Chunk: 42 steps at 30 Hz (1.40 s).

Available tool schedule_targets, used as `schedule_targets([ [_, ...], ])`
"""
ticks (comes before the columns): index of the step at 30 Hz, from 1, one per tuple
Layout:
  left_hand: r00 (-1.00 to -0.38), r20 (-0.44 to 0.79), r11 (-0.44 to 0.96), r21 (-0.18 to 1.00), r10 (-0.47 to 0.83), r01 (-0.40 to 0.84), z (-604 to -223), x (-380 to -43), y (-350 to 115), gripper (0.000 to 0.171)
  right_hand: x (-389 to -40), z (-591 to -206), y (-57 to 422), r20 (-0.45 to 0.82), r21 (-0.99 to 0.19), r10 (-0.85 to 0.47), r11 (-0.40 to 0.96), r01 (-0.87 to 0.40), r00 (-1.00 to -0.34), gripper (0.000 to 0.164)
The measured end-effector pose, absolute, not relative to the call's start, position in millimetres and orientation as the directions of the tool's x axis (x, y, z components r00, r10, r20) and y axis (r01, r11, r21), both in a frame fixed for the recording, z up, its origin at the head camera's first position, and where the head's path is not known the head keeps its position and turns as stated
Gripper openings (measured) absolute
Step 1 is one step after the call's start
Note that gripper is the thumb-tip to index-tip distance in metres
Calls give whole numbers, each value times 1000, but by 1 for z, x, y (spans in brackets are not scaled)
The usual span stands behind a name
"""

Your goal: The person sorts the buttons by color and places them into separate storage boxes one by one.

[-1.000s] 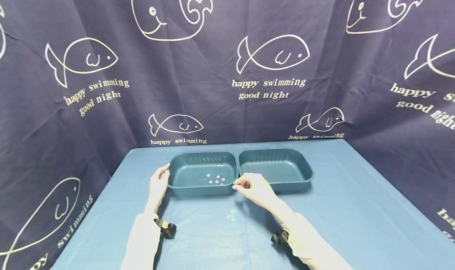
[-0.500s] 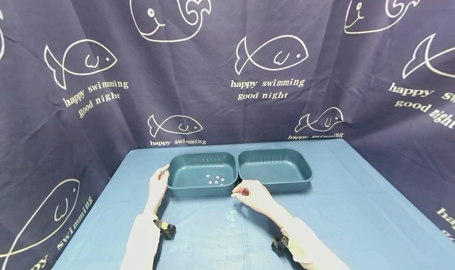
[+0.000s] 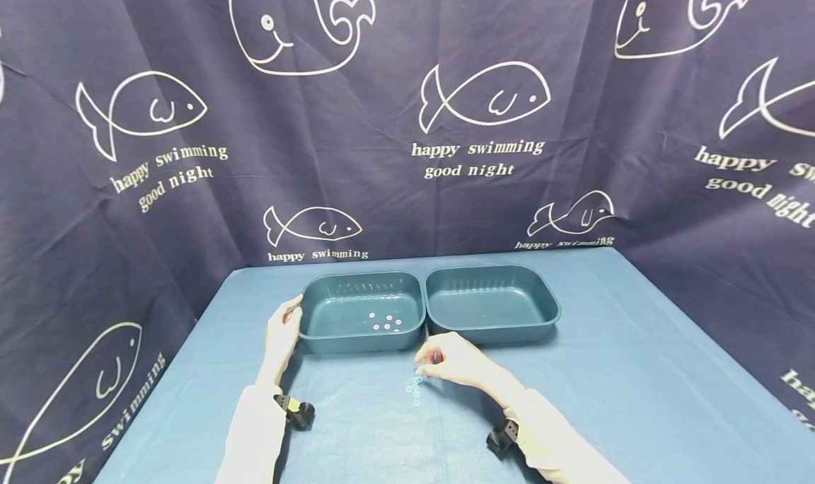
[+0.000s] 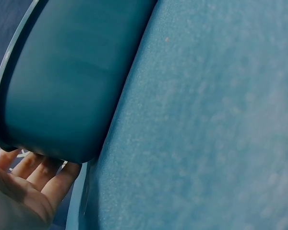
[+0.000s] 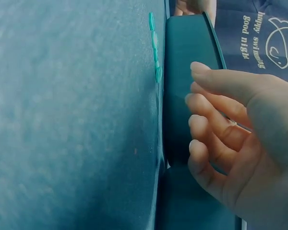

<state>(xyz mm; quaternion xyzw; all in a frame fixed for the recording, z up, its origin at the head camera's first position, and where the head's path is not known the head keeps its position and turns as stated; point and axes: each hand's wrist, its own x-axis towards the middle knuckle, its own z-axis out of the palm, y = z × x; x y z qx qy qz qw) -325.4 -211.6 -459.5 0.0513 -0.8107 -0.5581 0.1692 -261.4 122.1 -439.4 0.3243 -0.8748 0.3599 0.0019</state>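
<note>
My left hand rests against the outer left end of the left teal bin. In the left wrist view its fingers touch the end wall below the rim. Several small, round, pale pink pieces lie on that bin's floor. On the cloth before it is a cluster of small green ring-like pieces. My right hand hovers just beyond the cluster, thumb and fingers apart, with nothing seen between them. The right wrist view shows the green pieces beyond the fingertips.
A second teal bin stands close against the first one's right side; no pieces show in it. Blue cloth covers the table. A dark curtain with white fish drawings hangs behind and at both sides.
My right hand has come down from the front corner between the bins towards the green pieces, and its fingers have spread apart. The left hand has stayed at the bin's end.
</note>
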Motion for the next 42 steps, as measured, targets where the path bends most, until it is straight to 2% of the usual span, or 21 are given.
schedule_targets([
  [5, -936, 219, 366, 924, -275, 108, -460, -325, -213, 37, -259, -438, 122, 198, -616, -594, 544, -570, -780, 13],
  [13, -939, 212, 358, 928, -270, 106, -457, -324, -210, 37, -258, -439, 121, 187, -533, -621, 587, -610, -761, 11],
  [19, -945, 188, 336, 937, -269, 91, -458, -324, -210, 37, -256, -439, 119, 166, -530, -599, 616, -583, -783, 11],
  [34, -943, 192, 344, 935, -273, 90, -459, -324, -212, 37, -258, -438, 117, 173, -558, -608, 588, -586, -775, 12],
  [42, -939, 197, 354, 931, -280, 90, -459, -324, -212, 37, -259, -439, 115, 177, -519, -611, 608, -601, -772, 11],
])
